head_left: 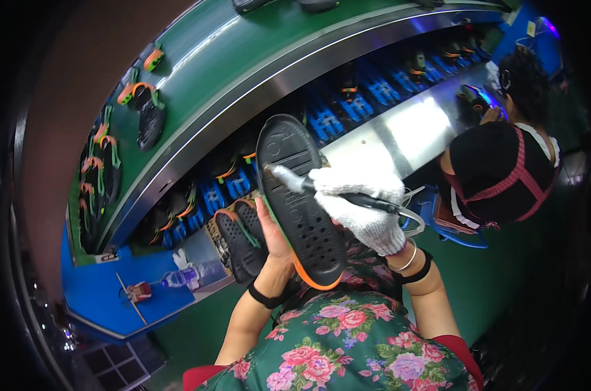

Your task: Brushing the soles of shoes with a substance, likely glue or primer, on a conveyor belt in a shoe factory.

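Note:
A long black shoe sole (279,146) with an orange and green edge is held up in front of me, its patterned, hole-dotted face toward me. My bare left hand (274,238) grips it by its left side, the thumb along the edge and the other fingers hidden. In a white knit glove, my right hand (367,202) is closed round a slim black-handled tool (287,177). The tool's whitish tip meets or hovers just over the sole's upper left part; contact is not clear.
Black shoes (237,238) stand behind the sole. Beyond are blue racks (324,124) and a green conveyor belt (197,72) carrying shoe parts. A plastic bottle (178,277) lies on the blue table (106,296) at left. A co-worker (497,173) sits close at right.

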`<state>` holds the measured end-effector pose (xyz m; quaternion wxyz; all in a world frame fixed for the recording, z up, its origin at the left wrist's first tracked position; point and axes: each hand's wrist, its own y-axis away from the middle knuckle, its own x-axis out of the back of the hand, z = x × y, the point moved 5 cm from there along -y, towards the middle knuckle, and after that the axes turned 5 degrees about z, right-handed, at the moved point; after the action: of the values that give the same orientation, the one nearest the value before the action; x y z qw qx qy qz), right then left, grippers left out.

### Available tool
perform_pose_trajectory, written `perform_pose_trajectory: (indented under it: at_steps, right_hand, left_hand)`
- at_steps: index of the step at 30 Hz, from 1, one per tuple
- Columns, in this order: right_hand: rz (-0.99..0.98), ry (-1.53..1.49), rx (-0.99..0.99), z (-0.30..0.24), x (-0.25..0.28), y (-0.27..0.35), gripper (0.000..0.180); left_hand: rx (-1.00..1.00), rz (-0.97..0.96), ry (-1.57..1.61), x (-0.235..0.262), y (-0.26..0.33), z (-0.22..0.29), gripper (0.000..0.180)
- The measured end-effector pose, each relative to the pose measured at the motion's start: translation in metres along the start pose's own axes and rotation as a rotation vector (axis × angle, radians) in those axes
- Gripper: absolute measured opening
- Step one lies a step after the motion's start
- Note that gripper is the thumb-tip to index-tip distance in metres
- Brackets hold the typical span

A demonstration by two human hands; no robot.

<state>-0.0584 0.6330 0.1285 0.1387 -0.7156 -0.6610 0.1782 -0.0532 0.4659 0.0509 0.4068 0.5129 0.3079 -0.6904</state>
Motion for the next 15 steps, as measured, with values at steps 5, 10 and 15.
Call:
perform_pose_trajectory:
  at_steps: [5, 10, 15]
  right_hand:
    - [-0.046, 0.452, 0.301, -0.012, 0.001, -0.009, 0.029]
    - [-0.072, 0.604, 0.439, -0.013, -0.008, -0.014, 0.03]
    - [-0.114, 0.599, 0.472, -0.019, -0.022, -0.003, 0.031]
  left_hand:
    - [0.02, -0.215, 0.03, -0.026, -0.013, -0.008, 0.083]
    - [0.034, 0.368, -0.131, 0.005, 0.002, -0.037, 0.111]
    - [0.055, 0.579, -0.534, 0.017, 0.008, -0.033, 0.113]
